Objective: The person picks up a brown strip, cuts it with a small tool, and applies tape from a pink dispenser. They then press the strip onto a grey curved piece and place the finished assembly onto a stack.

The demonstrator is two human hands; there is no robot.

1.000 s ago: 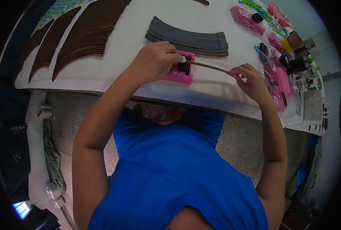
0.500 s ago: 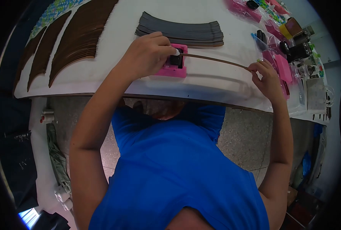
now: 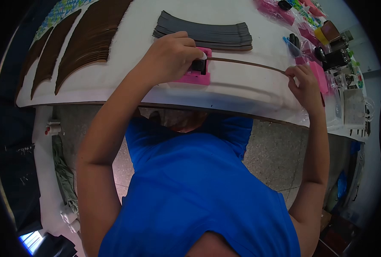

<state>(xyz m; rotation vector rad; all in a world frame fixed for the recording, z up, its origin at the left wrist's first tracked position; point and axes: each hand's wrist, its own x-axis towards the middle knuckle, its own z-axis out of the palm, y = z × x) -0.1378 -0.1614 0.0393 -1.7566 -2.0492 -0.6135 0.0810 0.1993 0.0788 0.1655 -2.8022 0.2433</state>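
My left hand (image 3: 173, 56) is closed in a pinch on a small white pad (image 3: 203, 56), its material too small to make out. The pad touches the left end of a thin brown strip (image 3: 246, 63). Farther right, my right hand (image 3: 304, 85) pinches the strip's other end between thumb and fingers, so it stretches in a slight bow above the table. Under my left hand sits a pink holder (image 3: 202, 79) with a black container (image 3: 197, 66) in it, partly hidden by my fingers. Just behind lies a stack of dark grey strips (image 3: 207, 34).
Fanned brown strips (image 3: 87, 43) lie in several groups on the left of the white table (image 3: 241, 90). Dark bottles (image 3: 336, 58), pink plastic wrapping (image 3: 280, 13) and a pink block (image 3: 318, 77) crowd the right side. The table's front edge runs close to my body.
Both hands have shifted a little to the right, with the white pad and the brown strip. The pink holder stays beneath my left hand.
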